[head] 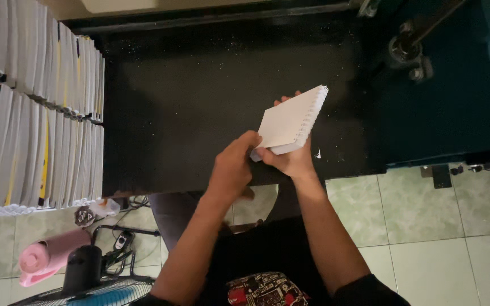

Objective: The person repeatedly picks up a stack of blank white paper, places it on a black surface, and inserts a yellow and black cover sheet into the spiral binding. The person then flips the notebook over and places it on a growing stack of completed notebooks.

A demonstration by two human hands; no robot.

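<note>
We are holding a white spiral-bound notepad (290, 122) in the air above the near edge of the black desk (199, 102), toward its right side, tilted with its wire spine facing up and right. Our right hand (290, 158) is gripping it from beneath, fingers wrapping behind. Our left hand (235, 167) is curling at its lower left corner, pinching there. Both forearms are reaching forward, converging. Stacked white notepads (35, 113) are lining the desk's left edge.
</note>
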